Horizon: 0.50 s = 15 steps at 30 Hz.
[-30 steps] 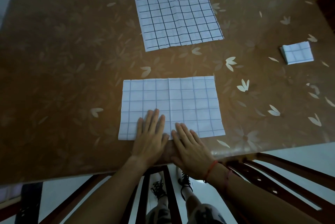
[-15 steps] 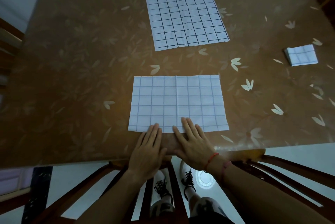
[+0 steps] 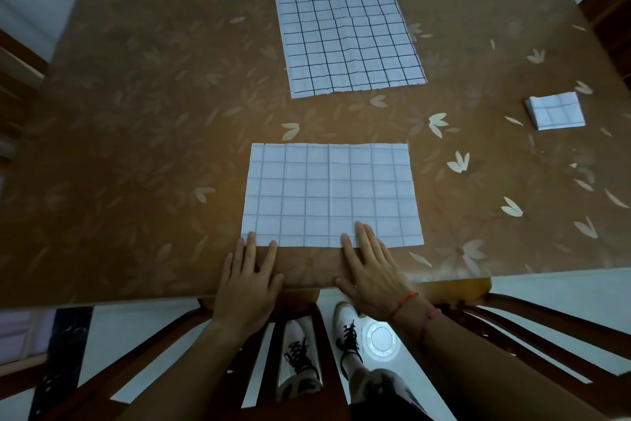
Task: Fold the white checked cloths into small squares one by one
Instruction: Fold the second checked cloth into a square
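Both hands are lying flat at the near edge of the table [image 3: 136,147], palms down, fingers straight. Left hand [image 3: 251,272] is touching the near-left edge of the half-folded cloth [image 3: 329,195] with its fingertips. Right hand [image 3: 372,267] is reaching a bit further, fingertips resting on the cloth just right of centre along that edge.

Grip on both: fully open, clamping nothing, only pressing down.

My read: they're flattening the near edge so the layers are sitting flush before the next fold. Judging by the rectangle shape and the centre crease, about 1 fold is looking done.

The cloth is lying just ahead of the palms, squared to the table edge, with most of it beyond both hands and no part pinched. The next fold is probably needing a corner pinch, so the flat hands are likely having to re-form first.

Further out on the right, 1 small folded square [image 3: 556,110] is sitting well apart from the working cloth, likely parked as finished.

Farthest, 1 unfolded cloth [image 3: 348,31] is lying flat at the far edge, apart from the rest, probably queueing as next.
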{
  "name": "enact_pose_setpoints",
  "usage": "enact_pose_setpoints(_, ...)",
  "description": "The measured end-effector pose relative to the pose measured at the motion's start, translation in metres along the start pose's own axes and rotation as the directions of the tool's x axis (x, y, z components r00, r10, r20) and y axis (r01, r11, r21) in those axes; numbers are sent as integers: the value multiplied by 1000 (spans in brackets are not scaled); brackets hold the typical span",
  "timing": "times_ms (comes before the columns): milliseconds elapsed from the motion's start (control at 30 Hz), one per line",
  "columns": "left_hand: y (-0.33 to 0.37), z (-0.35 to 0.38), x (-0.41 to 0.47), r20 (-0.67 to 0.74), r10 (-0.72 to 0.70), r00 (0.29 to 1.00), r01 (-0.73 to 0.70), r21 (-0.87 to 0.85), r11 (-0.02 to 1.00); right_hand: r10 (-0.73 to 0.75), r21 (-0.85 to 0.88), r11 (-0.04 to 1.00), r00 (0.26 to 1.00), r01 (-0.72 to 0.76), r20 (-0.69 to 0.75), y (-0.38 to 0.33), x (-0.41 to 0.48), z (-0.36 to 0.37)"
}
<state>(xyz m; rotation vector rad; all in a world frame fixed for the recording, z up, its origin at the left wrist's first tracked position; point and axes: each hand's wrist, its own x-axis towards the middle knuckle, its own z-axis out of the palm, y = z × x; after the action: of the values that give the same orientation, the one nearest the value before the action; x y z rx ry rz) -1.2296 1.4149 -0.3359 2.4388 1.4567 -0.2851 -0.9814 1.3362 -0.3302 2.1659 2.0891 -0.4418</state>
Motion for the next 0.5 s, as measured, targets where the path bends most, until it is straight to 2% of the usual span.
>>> enact_pose_setpoints(133, -1, -2, 0, 9, 7, 1000, -7, 6, 1000, 56, -4, 998, 998, -56, -30, 22, -16, 5)
enact_pose_setpoints(233, -2, -3, 0, 14, 3, 1000, -3, 22, 1000, 135, 9, 991, 990, -135, 28, 38, -30, 5)
enact_pose_setpoints(367, -1, -6, -1, 8, 1, 1000, -2, 35, 999, 267, 13, 964, 964, -267, -11, 52, -38, -19)
enact_pose_setpoints(400, -1, -6, -1, 4, 4, 1000, -4, 42, 999, 302, -22, 953, 951, -301, 67, 64, -46, 1)
enact_pose_setpoints(433, 0, -7, -1, 21, 1, 1000, -2, 42, 999, 377, -65, 925, 883, -375, 281, 87, -53, 41)
enact_pose_setpoints(467, 0, -7, -2, 34, 0, 999, -1, 33, 999, 384, -33, 916, 852, -400, 355, 99, -64, 59)
enact_pose_setpoints(500, 0, -8, -2, 47, -4, 999, 3, 32, 999, 383, 22, 910, 860, -414, 338, 113, -72, 86)
